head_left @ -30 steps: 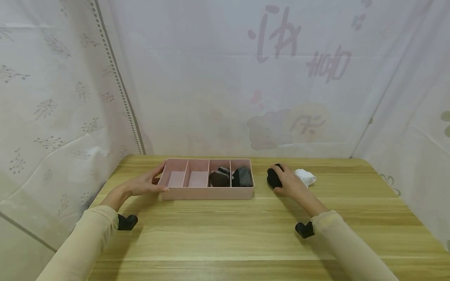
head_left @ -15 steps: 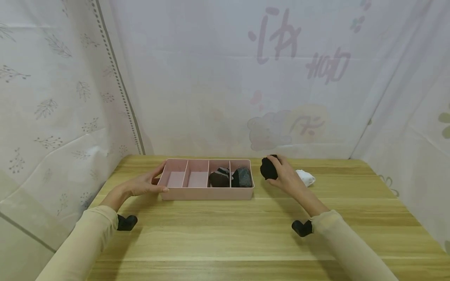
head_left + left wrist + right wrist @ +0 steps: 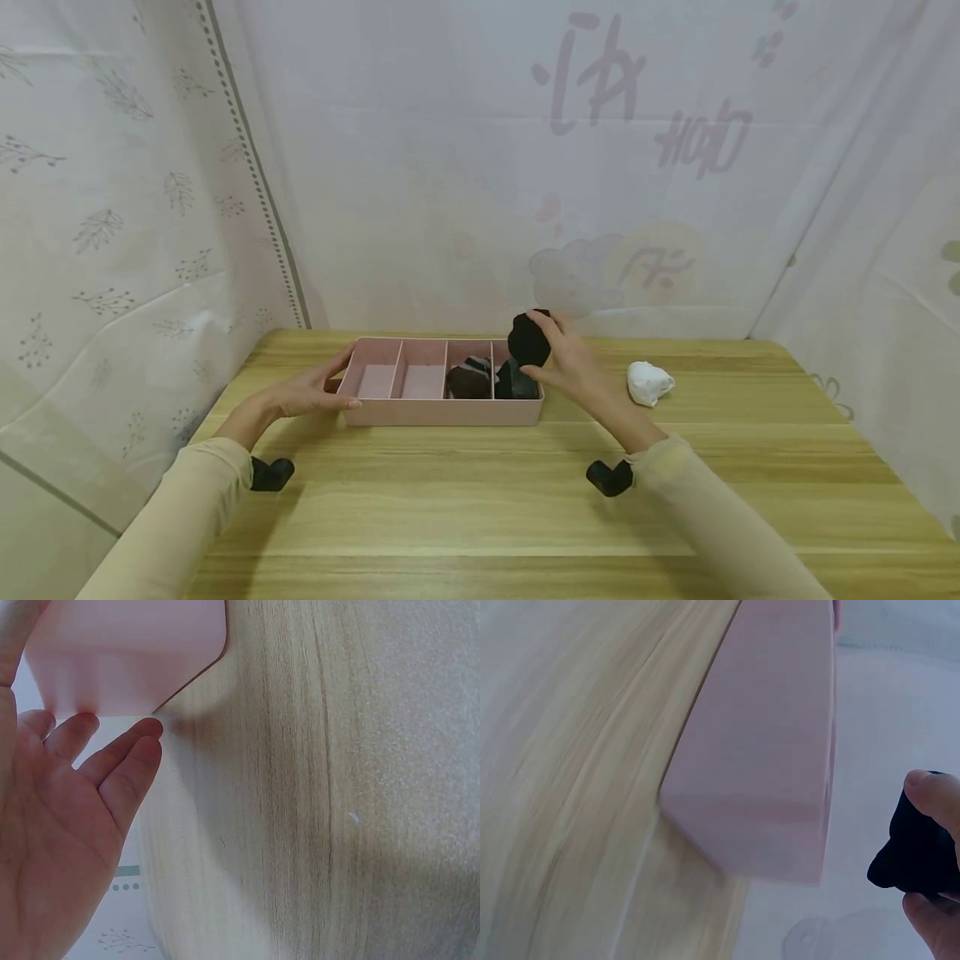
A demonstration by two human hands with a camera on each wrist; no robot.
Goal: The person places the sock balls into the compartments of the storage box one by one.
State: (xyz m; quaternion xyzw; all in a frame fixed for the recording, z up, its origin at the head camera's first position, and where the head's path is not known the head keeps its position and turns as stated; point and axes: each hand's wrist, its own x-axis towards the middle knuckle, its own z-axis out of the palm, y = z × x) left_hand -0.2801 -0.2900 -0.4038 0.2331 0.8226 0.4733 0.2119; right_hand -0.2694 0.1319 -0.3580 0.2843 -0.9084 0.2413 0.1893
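Observation:
A pink divided box [image 3: 442,413] stands at the back of the table. My left hand [image 3: 309,393] holds its left end, thumb at the front wall and fingers spread along the end wall, as the left wrist view shows. My right hand [image 3: 576,368] grips a balled black sock [image 3: 528,340] between thumb and fingers, raised over the box's right end. In the right wrist view the black sock [image 3: 911,855] is beside the box's rim. A brown striped balled sock [image 3: 468,383] fills the third compartment. The rightmost holds a grey and black one [image 3: 513,383], partly overlapped by my right hand.
To the right of the box a white balled sock [image 3: 648,383] lies on the wooden table [image 3: 450,508]. Two left compartments of the box show bare floors. Printed white cloth [image 3: 412,208] hangs behind the table and at both sides.
My right hand has lifted the black sock from the table and carried it left to above the box's right end. The white sock is now fully visible. My left hand stays put.

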